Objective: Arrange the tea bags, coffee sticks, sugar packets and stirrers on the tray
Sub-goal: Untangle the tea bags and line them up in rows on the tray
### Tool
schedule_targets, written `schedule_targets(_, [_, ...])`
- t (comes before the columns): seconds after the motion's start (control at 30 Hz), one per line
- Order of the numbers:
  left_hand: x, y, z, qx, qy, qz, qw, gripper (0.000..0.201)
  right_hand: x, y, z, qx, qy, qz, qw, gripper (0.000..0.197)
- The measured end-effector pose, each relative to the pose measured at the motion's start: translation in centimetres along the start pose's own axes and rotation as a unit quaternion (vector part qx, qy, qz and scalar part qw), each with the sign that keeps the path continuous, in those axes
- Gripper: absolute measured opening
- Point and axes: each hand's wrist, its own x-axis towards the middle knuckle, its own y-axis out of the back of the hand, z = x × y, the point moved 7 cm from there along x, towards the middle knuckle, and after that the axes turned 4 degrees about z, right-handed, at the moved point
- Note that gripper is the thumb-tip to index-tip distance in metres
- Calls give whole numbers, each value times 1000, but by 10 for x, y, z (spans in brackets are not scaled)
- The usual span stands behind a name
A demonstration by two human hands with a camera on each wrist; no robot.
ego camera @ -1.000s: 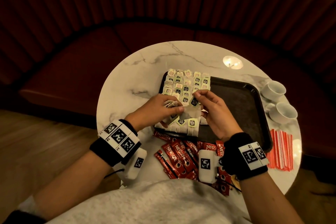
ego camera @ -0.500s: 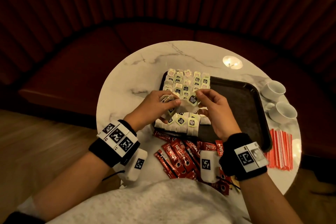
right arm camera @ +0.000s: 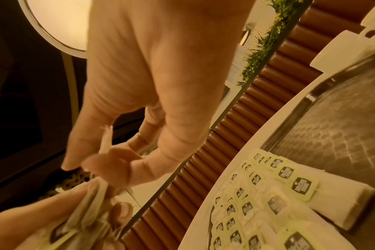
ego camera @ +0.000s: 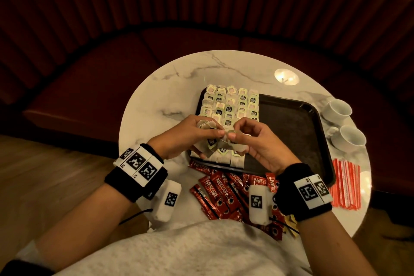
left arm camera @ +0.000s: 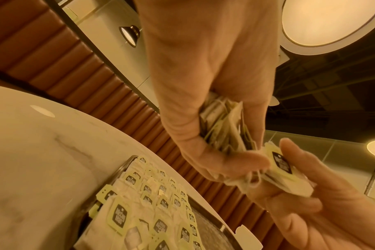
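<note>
1. Two hands meet above the near left part of the tray point(ego camera: 313, 141); the left hand point(ego camera: 186, 134) grasps a bundle of tea bags point(left arm camera: 225, 128) in curled fingers, as the left wrist view shows.
2. Pinched between thumb and fingers of the right hand point(ego camera: 257, 141) is a single tea bag point(left arm camera: 283, 170), just beside the left hand's bundle; whether the two touch is hard to make out.
3. Rows of tea bags point(ego camera: 233, 105) with green tags fill the tray's left part, and the hands hide the rows nearest the person.
4. Bare dark surface makes up the tray's right part.
5. Red coffee sticks point(ego camera: 219, 190) lie in a loose heap on the table point(ego camera: 156, 101) just in front of the tray, partly covered by the right wrist camera and the person's grey top.
6. Red-and-white stirrers point(ego camera: 347, 184) lie in a stack on the table just right of the tray.
7. Yellowish packets point(ego camera: 291, 224) peek out near the right wristband, too hidden to identify.
8. Two white cups point(ego camera: 345, 125) stand beyond the tray's right edge.
9. Blur smears the right wrist view around the fingers.
</note>
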Motion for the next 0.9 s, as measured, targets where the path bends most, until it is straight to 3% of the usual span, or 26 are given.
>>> schedule_targets(0.17, [-3, -4, 0, -25, 14, -31, 999, 28, -1, -2, 2, -21, -22, 1, 1000, 32])
schedule_targets(0.33, [-3, -2, -1, -60, 24, -25, 998, 10, -1, -1, -2, 31, -13, 10, 999, 45])
schedule_targets(0.5, [-4, 4, -4, -91, 30, -6, 995, 8, -6, 7, -10, 100, 12, 6, 995, 16])
schedule_targets(0.73, [-1, 6, -3, -114, 22, 7, 993, 13, -9, 9, -15, 65, 59, 32, 996, 18])
schedule_targets(0.9, [4, 15, -5, -142, 17, 72, 987, 14, -6, 24, -9, 100, 55, 96, 989, 47])
